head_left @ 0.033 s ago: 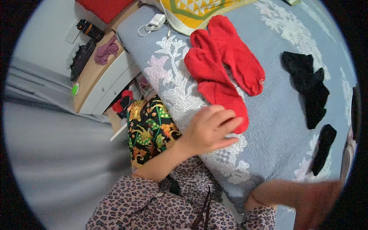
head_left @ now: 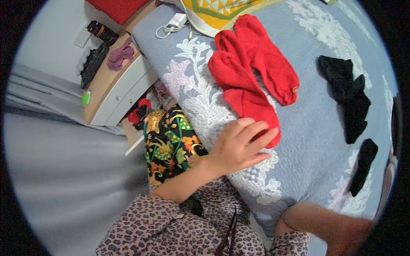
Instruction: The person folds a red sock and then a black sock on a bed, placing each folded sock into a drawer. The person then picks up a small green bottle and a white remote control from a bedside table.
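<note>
Red socks [head_left: 273,64] lie lengthwise on the pale blue bedspread [head_left: 307,141], one overlapping another. My left hand [head_left: 243,145] is over the near end of the left red sock [head_left: 252,102], its fingers slightly bent and apart. The fingertips hide part of that sock's end, and no grip on the cloth shows. My right forearm [head_left: 324,219] reaches toward the lower right rim, where the hand itself is out of sight. Beyond that arm lie a crumpled black sock bundle [head_left: 346,94] and a narrower black sock [head_left: 364,166].
A white charger [head_left: 177,20] with its cable is near a yellow patterned cloth [head_left: 222,10] at the bed's far end. To the left stands a drawer cabinet [head_left: 124,98] carrying a purple cloth [head_left: 121,55] and a black bottle [head_left: 101,33]. A grey curtain [head_left: 68,170] hangs beside it.
My right forearm has moved slightly down toward the lower rim. The whole view has shifted a little; my left hand stays at the end of the red sock.
</note>
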Demonstrator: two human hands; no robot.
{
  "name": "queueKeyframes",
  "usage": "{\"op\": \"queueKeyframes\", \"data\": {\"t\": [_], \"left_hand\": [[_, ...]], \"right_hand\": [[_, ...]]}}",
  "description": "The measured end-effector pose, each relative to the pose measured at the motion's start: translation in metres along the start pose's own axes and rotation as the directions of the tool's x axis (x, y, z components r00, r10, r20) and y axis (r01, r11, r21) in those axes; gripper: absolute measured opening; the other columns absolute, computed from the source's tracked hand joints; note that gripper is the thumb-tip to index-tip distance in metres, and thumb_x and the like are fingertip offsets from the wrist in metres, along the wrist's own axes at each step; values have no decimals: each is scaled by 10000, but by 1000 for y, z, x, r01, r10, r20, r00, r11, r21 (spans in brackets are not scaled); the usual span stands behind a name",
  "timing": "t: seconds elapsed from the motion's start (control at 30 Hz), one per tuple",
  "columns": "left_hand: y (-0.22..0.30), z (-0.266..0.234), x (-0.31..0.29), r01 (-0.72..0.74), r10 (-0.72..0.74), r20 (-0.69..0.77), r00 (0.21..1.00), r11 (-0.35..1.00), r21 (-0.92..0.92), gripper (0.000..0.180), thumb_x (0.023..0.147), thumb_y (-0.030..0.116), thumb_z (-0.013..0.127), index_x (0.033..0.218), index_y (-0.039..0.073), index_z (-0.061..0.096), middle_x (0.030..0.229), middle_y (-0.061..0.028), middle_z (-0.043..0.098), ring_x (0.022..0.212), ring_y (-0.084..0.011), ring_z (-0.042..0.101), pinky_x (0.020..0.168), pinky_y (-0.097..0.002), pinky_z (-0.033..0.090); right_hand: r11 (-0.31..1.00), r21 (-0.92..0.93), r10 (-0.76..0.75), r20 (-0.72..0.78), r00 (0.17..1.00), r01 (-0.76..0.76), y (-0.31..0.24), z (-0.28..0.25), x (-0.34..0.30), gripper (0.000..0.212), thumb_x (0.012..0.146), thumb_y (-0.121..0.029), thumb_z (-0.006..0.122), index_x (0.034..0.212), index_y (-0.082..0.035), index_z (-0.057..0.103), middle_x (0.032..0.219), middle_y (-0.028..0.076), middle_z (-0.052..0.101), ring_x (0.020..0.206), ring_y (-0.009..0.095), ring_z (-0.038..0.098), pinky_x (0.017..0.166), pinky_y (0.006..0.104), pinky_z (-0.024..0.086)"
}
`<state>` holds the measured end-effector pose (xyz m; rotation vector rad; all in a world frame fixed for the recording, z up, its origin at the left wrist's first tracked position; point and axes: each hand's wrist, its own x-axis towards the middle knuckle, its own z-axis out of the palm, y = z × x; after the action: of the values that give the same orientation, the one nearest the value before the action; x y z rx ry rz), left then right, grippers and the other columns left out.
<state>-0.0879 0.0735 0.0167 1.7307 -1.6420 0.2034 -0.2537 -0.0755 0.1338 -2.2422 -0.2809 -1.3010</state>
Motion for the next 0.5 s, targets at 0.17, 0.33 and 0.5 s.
{"op": "queueKeyframes", "data": {"t": [0.17, 0.33, 0.5], "left_hand": [[-3, 13, -3, 1, -1, -9, 1000, 1000, 29, 386, 630, 117, 705, 1010, 66, 657, 1029, -60, 588, 908, -264, 513, 765, -354, 447], [11, 13, -3, -81, 80, -10, 997, 986, -146, 324, 638, 27, 659, 962, 34, 664, 990, -74, 623, 881, -274, 557, 716, -341, 467], [6, 17, -2, -210, 213, -7, 977, 957, -199, 268, 649, 28, 658, 916, 2, 657, 964, -89, 629, 885, -280, 580, 744, -347, 483]], "right_hand": [[984, 142, -138, 230, 963, 108, -21, 6, -5, 101, 789, -102, 640, 839, -21, 607, 731, 44, 565, 593, 117, 503, 534, 245, 388], [982, 171, -127, 266, 956, 83, -22, 18, -11, 102, 790, -111, 635, 833, -26, 597, 711, 36, 544, 575, 113, 484, 521, 244, 373], [980, 177, -133, 238, 962, 92, -32, 13, -16, 104, 791, -120, 629, 827, -31, 588, 691, 28, 524, 557, 109, 464, 509, 244, 358]]}}
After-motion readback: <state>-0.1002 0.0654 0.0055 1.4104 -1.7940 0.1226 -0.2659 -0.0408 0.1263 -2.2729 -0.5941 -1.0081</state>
